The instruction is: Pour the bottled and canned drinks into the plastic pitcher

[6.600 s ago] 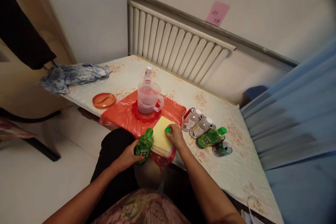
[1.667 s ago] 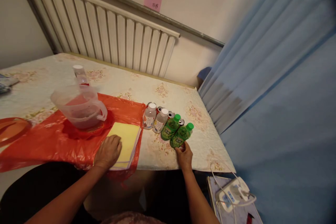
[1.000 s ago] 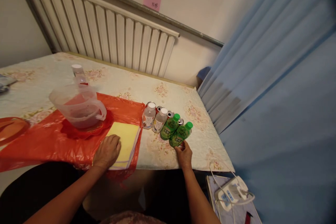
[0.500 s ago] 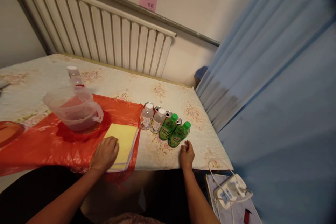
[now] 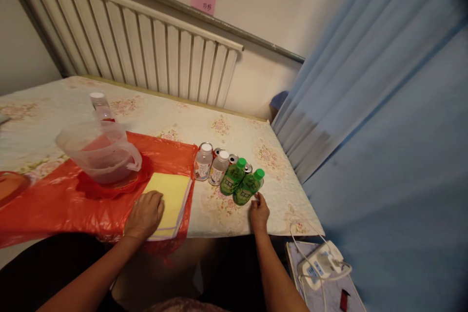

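Observation:
My left hand (image 5: pixel 145 213) rests on the left edge of a stack of folded yellow cloths (image 5: pixel 171 200), its fingers loosely bent over the top cloth. At the base of the rightmost green bottle (image 5: pixel 245 194) is my right hand (image 5: pixel 259 212), thumb and forefinger apart; whether it touches the bottle I cannot tell. A second green bottle (image 5: pixel 233 178) stands just left of that one. Two clear bottles with white caps, a nearer one (image 5: pixel 218 171) and a far left one (image 5: pixel 202 165), continue the row. Several drink cans (image 5: pixel 233 158) stand behind, partly hidden by the bottles.
A translucent pitcher (image 5: pixel 106 156) sits in a red dish (image 5: pixel 86 186) on a red plastic sheet (image 5: pixel 66 214). Behind it stands another white-capped bottle (image 5: pixel 99 102). A power strip (image 5: pixel 316 265) with cables lies lower right, beside a blue curtain (image 5: pixel 383 156).
My right hand has shifted slightly up toward the rightmost green bottle. My left hand stays on the yellow cloths, and the view has moved a little.

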### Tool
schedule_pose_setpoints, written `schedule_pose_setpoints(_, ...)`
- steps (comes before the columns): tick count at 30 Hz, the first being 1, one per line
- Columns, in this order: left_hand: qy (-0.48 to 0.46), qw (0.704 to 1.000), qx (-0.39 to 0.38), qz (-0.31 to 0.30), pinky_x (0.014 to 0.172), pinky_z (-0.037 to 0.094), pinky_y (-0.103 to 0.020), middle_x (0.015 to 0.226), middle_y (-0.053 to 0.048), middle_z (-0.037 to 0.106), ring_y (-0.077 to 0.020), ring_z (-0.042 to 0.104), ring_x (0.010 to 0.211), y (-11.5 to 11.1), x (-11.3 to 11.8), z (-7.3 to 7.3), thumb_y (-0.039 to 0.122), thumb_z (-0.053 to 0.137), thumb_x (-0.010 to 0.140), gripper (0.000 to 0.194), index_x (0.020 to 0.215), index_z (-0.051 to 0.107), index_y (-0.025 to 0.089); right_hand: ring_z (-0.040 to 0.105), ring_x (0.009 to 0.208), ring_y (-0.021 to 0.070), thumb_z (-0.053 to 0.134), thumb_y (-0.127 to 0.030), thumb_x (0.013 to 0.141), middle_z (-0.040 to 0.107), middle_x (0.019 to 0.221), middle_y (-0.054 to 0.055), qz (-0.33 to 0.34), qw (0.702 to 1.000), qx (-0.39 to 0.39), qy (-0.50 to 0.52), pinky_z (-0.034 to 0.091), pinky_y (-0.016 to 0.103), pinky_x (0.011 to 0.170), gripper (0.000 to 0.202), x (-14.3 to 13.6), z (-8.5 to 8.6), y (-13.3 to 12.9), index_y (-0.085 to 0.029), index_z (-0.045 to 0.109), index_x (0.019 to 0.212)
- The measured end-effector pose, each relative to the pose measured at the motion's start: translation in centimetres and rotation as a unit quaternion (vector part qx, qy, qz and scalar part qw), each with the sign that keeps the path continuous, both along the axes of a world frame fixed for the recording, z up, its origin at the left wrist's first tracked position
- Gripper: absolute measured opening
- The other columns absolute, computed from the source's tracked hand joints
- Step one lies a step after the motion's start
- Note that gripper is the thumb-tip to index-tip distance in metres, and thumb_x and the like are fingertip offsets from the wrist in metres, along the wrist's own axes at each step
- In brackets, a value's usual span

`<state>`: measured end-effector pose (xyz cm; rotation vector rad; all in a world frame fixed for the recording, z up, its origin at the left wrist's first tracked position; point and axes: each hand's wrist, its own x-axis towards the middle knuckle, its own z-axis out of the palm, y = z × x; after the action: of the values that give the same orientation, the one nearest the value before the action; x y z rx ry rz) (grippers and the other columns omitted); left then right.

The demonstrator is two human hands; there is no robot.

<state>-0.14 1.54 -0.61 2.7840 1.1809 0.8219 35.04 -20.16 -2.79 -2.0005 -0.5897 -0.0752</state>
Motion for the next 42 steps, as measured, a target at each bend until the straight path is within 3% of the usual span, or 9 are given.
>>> schedule_pose_setpoints(17,-0.003,1.0,-0.011,0.0,0.09,0.046,-0.042,0.106,-0.011,0.063,-0.0284,0.057,0.101,-0.1,0.0,0.0,0.028,0.043,0.094,0.02,0.102,0.059,0.02,0.068,0.101,0.0272,0.044,-0.033,0.076,0.073,0.11,0.016,-0.01,1.0,-0.004,0.009,0.049,0.038,0.093,0.052,-0.4,0.0,-0.3,-0.009,0.065,0.117)
schedule_pose_setpoints(30,-0.026,0.998,-0.059,0.013,0.089,0.044,-0.042,0.1,-0.011,0.062,-0.0267,0.055,0.096,-1.9,-0.5,1.6,0.02,0.042,0.094,0.018,0.096,0.06,0.019,0.068,0.095,0.0326,0.051,-0.048,0.069,0.075,0.097,0.014,0.01,0.999,0.0,0.051,0.049,0.043,0.091,0.04,-4.7,-0.4,-3.0,-0.02,0.068,0.092)
schedule_pose_setpoints(34,-0.028,0.997,-0.066,0.016,0.089,0.044,-0.04,0.098,-0.009,0.062,-0.0248,0.054,0.095,-2.1,-0.7,1.6,0.02,0.043,0.094,0.017,0.095,0.06,0.019,0.07,0.086,0.0301,0.054,-0.055,0.069,0.076,0.09,0.011,0.045,0.996,-0.017,0.074,0.053,0.04,0.084,0.043,-7.2,0.5,-2.8,-0.019,0.07,0.087)
schedule_pose_setpoints(37,-0.023,0.997,-0.076,0.024,0.091,0.043,-0.039,0.098,-0.007,0.061,-0.0233,0.054,0.096,-2.2,-0.8,1.7,0.019,0.042,0.094,0.018,0.095,0.06,0.02,0.069,0.067,0.0243,0.056,-0.059,0.07,0.076,0.08,0.007,0.098,0.989,-0.024,0.105,0.055,0.035,0.069,0.047,-9.5,1.7,-1.9,-0.018,0.071,0.088)
schedule_pose_setpoints(42,0.023,0.988,-0.151,0.037,0.094,0.042,-0.039,0.103,-0.009,0.06,-0.0244,0.053,0.1,-2.1,-0.7,2.6,0.018,0.041,0.092,0.018,0.095,0.059,0.018,0.063,0.053,0.0188,0.061,-0.063,0.074,0.073,0.074,0.006,0.223,0.968,0.0,0.117,0.053,0.029,0.054,0.05,-13.3,5.2,1.4,-0.016,0.072,0.088)
